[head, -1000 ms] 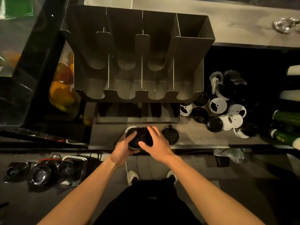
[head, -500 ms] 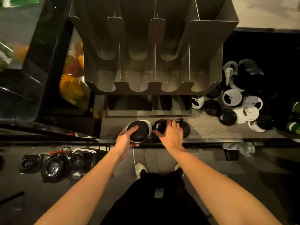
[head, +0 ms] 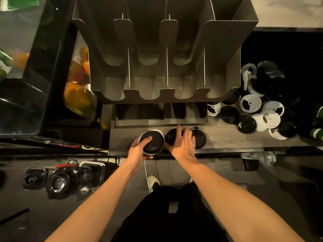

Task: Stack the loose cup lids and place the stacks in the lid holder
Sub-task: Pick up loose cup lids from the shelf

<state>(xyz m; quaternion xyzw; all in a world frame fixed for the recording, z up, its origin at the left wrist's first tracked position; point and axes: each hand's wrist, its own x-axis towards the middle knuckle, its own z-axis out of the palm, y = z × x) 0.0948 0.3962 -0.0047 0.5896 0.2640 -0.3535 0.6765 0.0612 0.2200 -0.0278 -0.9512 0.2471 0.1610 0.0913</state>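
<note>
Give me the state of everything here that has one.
Left hand: grips the lid stack.
Lid stack: held, black lid on top.
Right hand: fingers spread, resting on black lids.
Black lids: flat on the counter, side by side.
Lid holder: upper slots empty.
Lid pile: loose, black and white mixed.

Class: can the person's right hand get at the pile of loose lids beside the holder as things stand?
Probably yes: the right hand rests on black lids, and only bare counter lies between it and the pile of loose lids.
</note>
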